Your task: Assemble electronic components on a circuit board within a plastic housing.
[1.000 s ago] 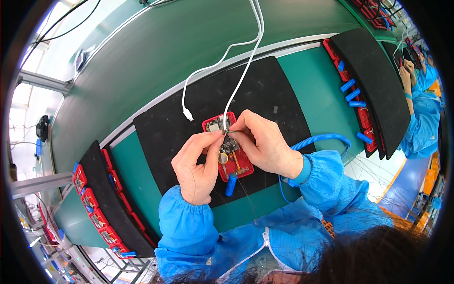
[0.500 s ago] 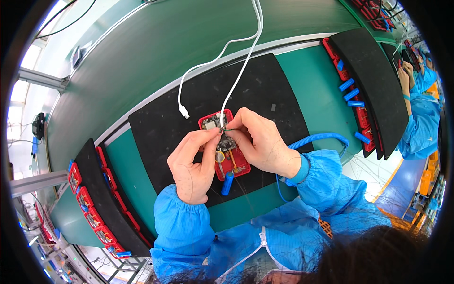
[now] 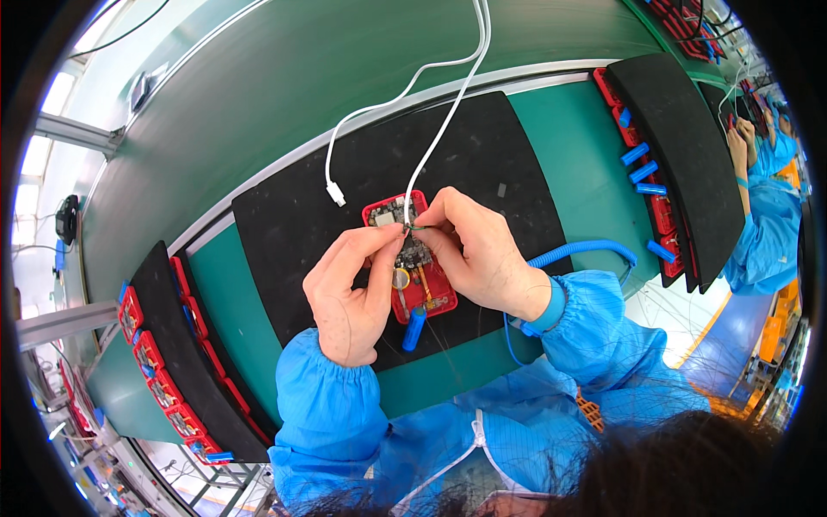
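A white cable (image 3: 444, 129) runs down from the far side, and its lower end sits between the fingertips of both hands. My left hand (image 3: 351, 289) is closed, thumb and forefinger pinching at the cable's end. Thin dark wires (image 3: 419, 227) beside that end are pinched by my right hand (image 3: 482, 258), which is also closed. The fingertips hide the exact joint. Just beneath lies a red plastic housing (image 3: 441, 297) holding a circuit board (image 3: 412, 252), a round yellow-rimmed part (image 3: 401, 278) and a narrow gold strip. A blue cylindrical cell (image 3: 414, 329) rests at the housing's near end.
Under the housing is a black mat (image 3: 293, 224) on a green bench (image 3: 551, 146). A second white plug (image 3: 335, 194) lies on the mat. Black racks with red housings stand left (image 3: 194, 345) and right (image 3: 680, 164). A coiled blue cord (image 3: 586, 250) trails right; a co-worker's sleeve (image 3: 767, 233) shows beyond.
The view has shifted slightly. Both hands keep their pinch at the cable's end over the housing, with only tiny finger movement.
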The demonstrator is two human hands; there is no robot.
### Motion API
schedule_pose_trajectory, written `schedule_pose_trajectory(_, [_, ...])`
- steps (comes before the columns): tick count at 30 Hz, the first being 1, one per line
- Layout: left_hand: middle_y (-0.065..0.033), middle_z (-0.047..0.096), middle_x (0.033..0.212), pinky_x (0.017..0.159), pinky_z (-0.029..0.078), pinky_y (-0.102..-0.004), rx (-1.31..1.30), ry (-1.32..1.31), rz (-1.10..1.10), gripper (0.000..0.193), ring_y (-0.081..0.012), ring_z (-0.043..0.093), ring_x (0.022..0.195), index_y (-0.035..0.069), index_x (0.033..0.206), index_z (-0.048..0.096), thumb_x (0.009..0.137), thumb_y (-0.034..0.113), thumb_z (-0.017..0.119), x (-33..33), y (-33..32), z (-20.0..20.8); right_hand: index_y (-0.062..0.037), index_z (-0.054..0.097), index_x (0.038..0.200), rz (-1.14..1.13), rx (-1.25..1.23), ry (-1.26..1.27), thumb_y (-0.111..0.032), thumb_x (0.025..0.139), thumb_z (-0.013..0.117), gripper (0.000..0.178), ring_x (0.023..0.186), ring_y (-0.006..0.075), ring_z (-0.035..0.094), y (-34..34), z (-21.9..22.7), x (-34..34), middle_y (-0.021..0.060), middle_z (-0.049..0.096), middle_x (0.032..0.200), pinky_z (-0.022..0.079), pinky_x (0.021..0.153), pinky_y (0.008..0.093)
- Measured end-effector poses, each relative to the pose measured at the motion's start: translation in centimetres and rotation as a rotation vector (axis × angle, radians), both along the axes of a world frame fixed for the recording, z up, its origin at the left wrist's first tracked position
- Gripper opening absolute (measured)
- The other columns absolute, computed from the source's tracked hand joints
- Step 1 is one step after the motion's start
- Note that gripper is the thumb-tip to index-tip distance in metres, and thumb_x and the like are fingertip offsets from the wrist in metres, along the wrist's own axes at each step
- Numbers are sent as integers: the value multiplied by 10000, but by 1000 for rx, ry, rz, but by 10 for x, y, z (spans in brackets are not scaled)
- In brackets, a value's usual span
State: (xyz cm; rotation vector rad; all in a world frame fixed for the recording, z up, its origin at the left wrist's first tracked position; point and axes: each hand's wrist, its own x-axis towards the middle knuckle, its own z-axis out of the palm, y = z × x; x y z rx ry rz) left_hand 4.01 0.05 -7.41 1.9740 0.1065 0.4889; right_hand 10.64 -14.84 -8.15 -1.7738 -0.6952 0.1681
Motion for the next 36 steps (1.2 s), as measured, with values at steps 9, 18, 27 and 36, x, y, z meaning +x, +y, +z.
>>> schedule_pose_trajectory(9, [-53,658,805,627,442,-230,-10,-15,13,134,-92,544,682,2,932,697,814,-58,681,1,-1,4,-16,485,914,4,-46,-18,34,856,580,122,781,370,602,0,3,0,171,564,851,483,649,410])
schedule_pose_trajectory(18, [-52,671,819,630,447,-231,9,-3,7,137,-95,553,684,10,933,700,814,-53,681,1,-1,1,-17,485,914,3,-73,-60,43,847,586,136,770,374,604,0,2,-1,169,555,847,487,634,411])
schedule_pose_trajectory(27, [-80,677,862,681,493,-248,135,-49,-21,122,-131,621,756,-1,922,688,814,-58,680,1,4,-5,-22,503,910,12,-82,-80,33,848,598,126,757,355,613,-1,3,-1,155,566,842,493,627,397])
schedule_pose_trajectory(36, [-103,673,890,707,513,-262,92,-54,-94,101,-161,650,788,-10,904,669,819,-65,671,2,5,1,-35,622,929,-54,-20,-237,2,828,664,116,676,266,638,-1,-4,-1,101,613,803,508,570,324])
